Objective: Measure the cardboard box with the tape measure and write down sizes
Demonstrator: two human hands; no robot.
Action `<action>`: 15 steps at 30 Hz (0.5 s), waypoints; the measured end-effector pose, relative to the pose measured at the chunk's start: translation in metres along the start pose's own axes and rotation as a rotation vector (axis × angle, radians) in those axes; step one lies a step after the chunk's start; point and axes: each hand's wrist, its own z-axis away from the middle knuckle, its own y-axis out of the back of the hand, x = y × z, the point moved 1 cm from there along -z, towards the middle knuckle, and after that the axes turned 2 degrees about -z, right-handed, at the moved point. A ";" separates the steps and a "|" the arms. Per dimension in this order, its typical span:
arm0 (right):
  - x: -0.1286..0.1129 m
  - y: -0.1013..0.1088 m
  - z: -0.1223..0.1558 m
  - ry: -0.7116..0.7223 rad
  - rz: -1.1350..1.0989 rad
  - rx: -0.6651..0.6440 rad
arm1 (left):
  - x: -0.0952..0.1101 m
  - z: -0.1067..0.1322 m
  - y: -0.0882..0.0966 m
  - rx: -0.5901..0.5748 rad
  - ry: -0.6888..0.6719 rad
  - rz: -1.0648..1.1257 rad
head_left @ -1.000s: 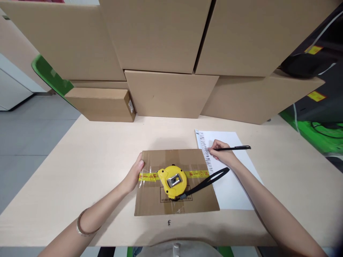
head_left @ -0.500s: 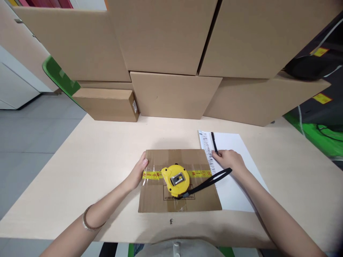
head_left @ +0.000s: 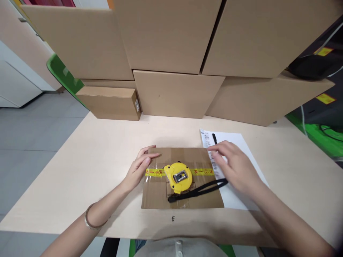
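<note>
A flat cardboard package (head_left: 182,178) lies near the front edge of the desk (head_left: 80,171), about midway along it, sealed across its middle with a strip of yellow printed tape (head_left: 202,172). A yellow tape measure (head_left: 179,177) sits on the package, on top of the tape strip, and its black wrist strap (head_left: 199,190) trails to the right over the package's right edge.

The left hand (head_left: 139,168) rests on the left edge of the package, fingers spread open and lying flat on the cardboard, gripping nothing. A bracelet (head_left: 89,222) circles that wrist.

The right hand (head_left: 234,164) hovers open just beside the package's right edge, fingers loosely extended toward the package and holding nothing. It is above a white sheet of paper (head_left: 241,142) that lies on the desk touching the package's right side, with a column of barcodes along its left margin. A black pen (head_left: 214,138) lies on the sheet near its far left corner, partly hidden by the fingers.

Along the far edge of the desk stands a wall of stacked cardboard boxes (head_left: 174,92), with a smaller carton (head_left: 109,103) at the left end.
</note>
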 end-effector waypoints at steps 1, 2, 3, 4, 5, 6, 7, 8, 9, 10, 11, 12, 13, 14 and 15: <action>-0.016 -0.002 0.002 0.089 0.019 -0.044 | -0.001 0.000 0.000 -0.015 0.007 -0.007; -0.031 -0.006 0.003 0.165 0.050 -0.084 | -0.003 0.001 0.001 -0.021 0.018 -0.004; -0.044 -0.010 0.005 0.223 0.082 -0.115 | -0.006 0.001 0.001 -0.019 0.026 0.006; -0.055 -0.014 0.006 0.262 0.107 -0.136 | -0.008 0.002 0.000 -0.018 0.027 0.022; -0.063 -0.018 0.007 0.285 0.122 -0.149 | -0.011 0.002 0.000 -0.018 0.023 0.040; -0.070 -0.021 0.008 0.294 0.122 -0.159 | -0.014 0.003 0.000 -0.018 0.018 0.058; -0.074 -0.024 0.008 0.293 0.103 -0.168 | -0.016 0.003 -0.001 -0.019 0.014 0.072; -0.077 -0.026 0.009 0.282 0.065 -0.183 | -0.017 0.003 -0.001 -0.022 0.017 0.078; -0.078 -0.027 0.009 0.261 0.011 -0.210 | -0.017 0.003 -0.001 -0.029 0.024 0.080; -0.079 -0.027 0.009 0.229 -0.062 -0.253 | -0.016 0.004 -0.001 -0.037 0.033 0.082; -0.078 -0.028 0.008 0.191 -0.153 -0.312 | -0.015 0.004 -0.001 -0.043 0.039 0.088; -0.078 -0.029 0.007 0.151 -0.251 -0.381 | -0.014 0.004 -0.001 -0.052 0.043 0.097; -0.077 -0.030 0.006 0.113 -0.347 -0.441 | -0.014 0.004 -0.001 -0.059 0.046 0.112; -0.077 -0.031 0.004 0.083 -0.433 -0.483 | -0.014 0.004 -0.001 -0.062 0.047 0.129; -0.077 -0.032 0.001 0.070 -0.513 -0.502 | -0.014 0.004 -0.002 -0.063 0.050 0.150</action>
